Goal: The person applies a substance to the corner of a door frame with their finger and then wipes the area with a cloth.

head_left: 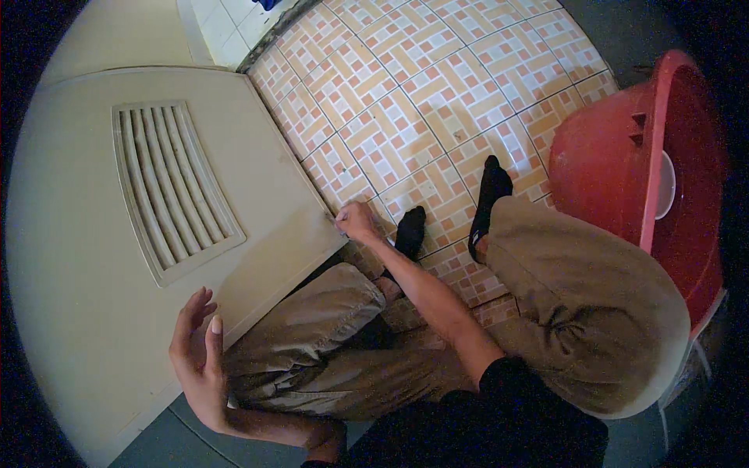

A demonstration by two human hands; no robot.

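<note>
A beige door [265, 187] with a slatted vent [175, 191] fills the left side of the view. My right hand [359, 222] is closed at the door's lower corner, its fingertips up against the edge. Whatever those fingers pinch, if anything, is too small to make out. Nearer to me, my left hand [197, 363] is raised over the door's near part, thumb apart from the slightly bent fingers and nothing in it. I cannot tell whether it touches the door.
My legs in brown trousers [577, 304] are bent below, with black socks on my feet [493, 187]. A red plastic tub [597, 140] stands at the right with a white round thing [665, 186] inside. Patterned tiles [421, 86] cover the floor ahead.
</note>
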